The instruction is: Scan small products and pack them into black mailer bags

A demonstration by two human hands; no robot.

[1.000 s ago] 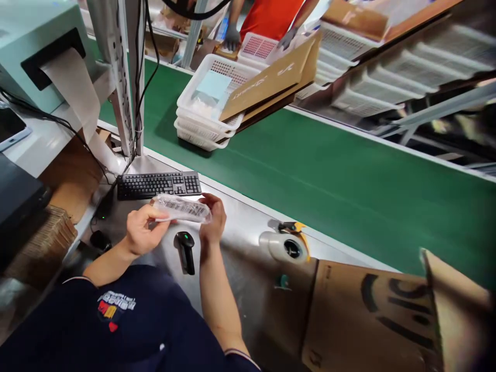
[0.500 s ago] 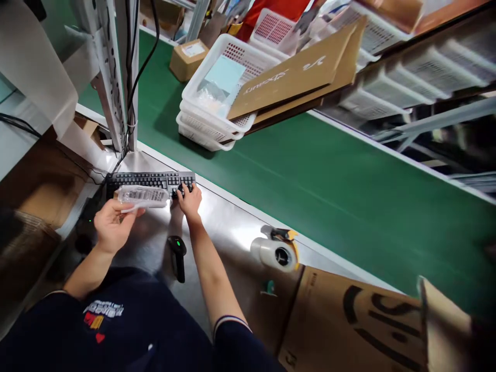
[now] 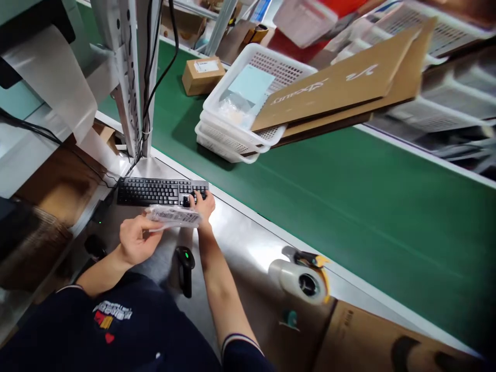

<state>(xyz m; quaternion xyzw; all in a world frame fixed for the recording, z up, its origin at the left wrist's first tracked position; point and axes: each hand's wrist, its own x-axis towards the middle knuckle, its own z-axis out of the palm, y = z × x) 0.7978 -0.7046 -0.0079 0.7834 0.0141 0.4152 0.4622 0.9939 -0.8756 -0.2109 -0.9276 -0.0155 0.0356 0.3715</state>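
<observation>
My left hand (image 3: 140, 238) pinches the end of a small clear plastic packet (image 3: 176, 216) with a printed barcode label, holding it above the metal bench just in front of the black keyboard (image 3: 149, 191). The fingers of my right hand (image 3: 204, 205) are spread over the keyboard's number pad, and nothing is gripped in them. The packet's far end overlaps the right wrist in the view; whether they touch I cannot tell. A black barcode scanner (image 3: 186, 271) with a green light lies on the bench between my forearms.
A tape dispenser with a clear roll (image 3: 300, 281) lies to the right, near a cardboard box (image 3: 356, 338). Beyond the bench runs a green conveyor belt (image 3: 310, 186), carrying stacked white baskets (image 3: 225, 139) with flat cardboard and a small brown box (image 3: 202, 76). A metal post (image 3: 145, 103) with cables stands left.
The packet in my left hand has moved right and slightly nearer me, away from the keyboard's keys. My right hand stays at the number pad. The camera view has shifted.
</observation>
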